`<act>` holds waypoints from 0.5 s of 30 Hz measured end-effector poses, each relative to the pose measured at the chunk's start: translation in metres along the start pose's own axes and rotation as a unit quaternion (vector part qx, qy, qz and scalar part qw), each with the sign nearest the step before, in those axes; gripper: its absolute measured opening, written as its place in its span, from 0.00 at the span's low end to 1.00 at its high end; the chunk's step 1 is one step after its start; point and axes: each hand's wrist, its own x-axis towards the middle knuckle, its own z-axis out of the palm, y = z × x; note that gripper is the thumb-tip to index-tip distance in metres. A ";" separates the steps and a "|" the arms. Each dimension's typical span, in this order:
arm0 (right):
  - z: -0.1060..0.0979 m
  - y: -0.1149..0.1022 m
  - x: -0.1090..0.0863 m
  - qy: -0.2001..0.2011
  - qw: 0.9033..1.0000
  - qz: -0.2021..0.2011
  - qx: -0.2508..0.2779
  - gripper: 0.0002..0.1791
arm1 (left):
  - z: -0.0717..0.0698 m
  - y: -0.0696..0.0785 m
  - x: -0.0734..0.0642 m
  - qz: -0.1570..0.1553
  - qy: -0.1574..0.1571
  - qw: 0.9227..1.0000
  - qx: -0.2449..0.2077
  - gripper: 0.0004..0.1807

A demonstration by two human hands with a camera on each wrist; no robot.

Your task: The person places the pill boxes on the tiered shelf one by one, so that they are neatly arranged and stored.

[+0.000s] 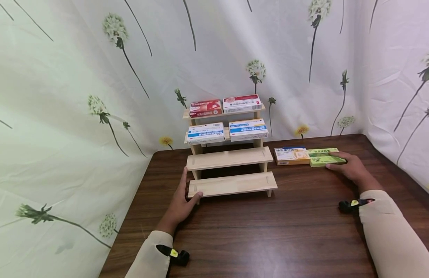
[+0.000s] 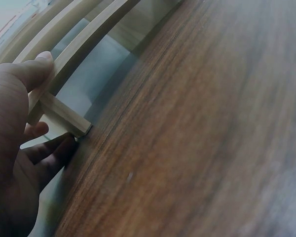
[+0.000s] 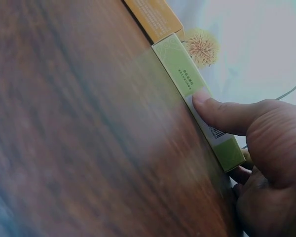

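Observation:
A stepped wooden stand with several shelves stands on the table. My left hand holds the left end of its lowest shelf, the thumb at the front corner and the index finger stretched along the side. In the left wrist view the thumb lies against the shelf edge and the other fingers are low beside the stand's leg. At the right, my right hand grips a green medicine box by its right end. Its thumb presses the long side near the barcode; the other fingers are mostly hidden behind the box.
An orange-and-white medicine box lies end to end with the green one, right of the stand. A red box and a white-and-red box lie on the top shelf, two blue-and-white boxes on the one below. Flower-printed cloth hangs behind the table.

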 end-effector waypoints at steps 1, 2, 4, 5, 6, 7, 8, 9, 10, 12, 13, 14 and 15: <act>0.001 0.000 0.000 0.002 1.000 -0.002 -0.002 0.45 | 0.000 0.000 0.000 -0.001 0.001 1.000 -0.001 0.60; 0.001 0.000 0.000 0.005 1.000 -0.005 -0.004 0.44 | 0.000 0.000 0.000 -0.001 0.001 1.000 -0.001 0.60; 0.002 0.001 -0.001 0.011 1.000 -0.008 -0.009 0.43 | 0.000 0.001 0.000 -0.002 0.002 1.000 0.000 0.60; 0.002 0.001 -0.001 0.012 1.000 -0.009 -0.012 0.43 | 0.000 0.001 0.000 -0.002 0.002 1.000 0.001 0.60; 0.003 0.002 -0.001 0.013 1.000 -0.009 -0.014 0.42 | 0.000 0.001 0.000 -0.002 0.002 1.000 0.003 0.60; 0.003 0.002 -0.001 0.014 1.000 -0.009 -0.017 0.42 | 0.000 0.001 0.000 -0.003 0.001 1.000 0.002 0.60; 0.003 0.002 -0.001 0.015 1.000 -0.008 -0.019 0.42 | 0.001 0.001 0.000 -0.004 0.001 1.000 0.002 0.60; 0.003 0.002 -0.001 0.016 1.000 -0.007 -0.020 0.41 | 0.001 0.001 0.000 -0.004 0.001 1.000 0.002 0.60; 0.002 0.002 -0.001 0.016 1.000 -0.006 -0.021 0.41 | 0.001 0.001 0.000 -0.005 0.001 1.000 0.000 0.59; 0.002 0.002 -0.001 0.019 1.000 -0.006 -0.024 0.40 | 0.001 0.001 0.000 -0.005 0.000 1.000 0.000 0.59; 0.002 0.001 -0.002 0.021 0.999 -0.006 -0.024 0.40 | 0.001 0.001 0.000 -0.005 0.001 1.000 -0.001 0.59; 0.002 0.001 -0.002 0.022 0.999 -0.006 -0.026 0.40 | 0.001 0.001 0.000 -0.004 0.001 1.000 -0.001 0.59; 0.002 0.001 -0.002 0.023 0.999 -0.006 -0.027 0.40 | 0.001 0.001 0.000 -0.003 0.001 1.000 0.000 0.59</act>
